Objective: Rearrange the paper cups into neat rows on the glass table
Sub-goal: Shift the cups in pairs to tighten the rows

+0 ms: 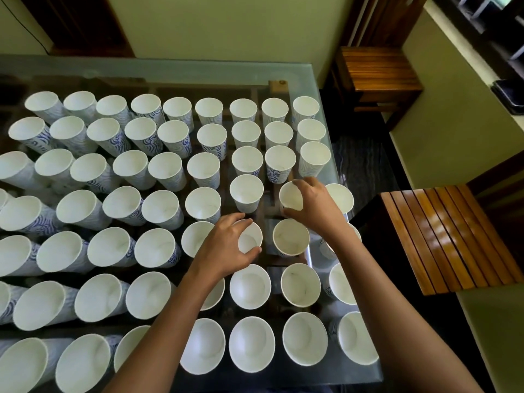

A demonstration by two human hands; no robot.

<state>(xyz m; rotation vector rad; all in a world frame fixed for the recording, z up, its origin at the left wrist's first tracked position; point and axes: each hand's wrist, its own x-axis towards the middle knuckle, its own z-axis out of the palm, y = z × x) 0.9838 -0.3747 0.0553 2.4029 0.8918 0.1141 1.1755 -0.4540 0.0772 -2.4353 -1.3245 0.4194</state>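
Several white paper cups with blue swirl print stand upright in rows across the glass table (181, 72). My left hand (224, 248) grips one cup (251, 239) by its rim, fingers over the far edge and thumb on the near edge. My right hand (314, 205) holds a second cup (290, 195) by its rim further back, fingers curled round the top. An untouched cup (290, 236) stands between the two hands. My right forearm hides part of the cups at the table's right edge.
The table's right edge (334, 154) runs close beside the outermost cups. Two wooden slatted chairs stand to the right, one near (442, 236) and one further back (374, 72). A wall lies behind the table.
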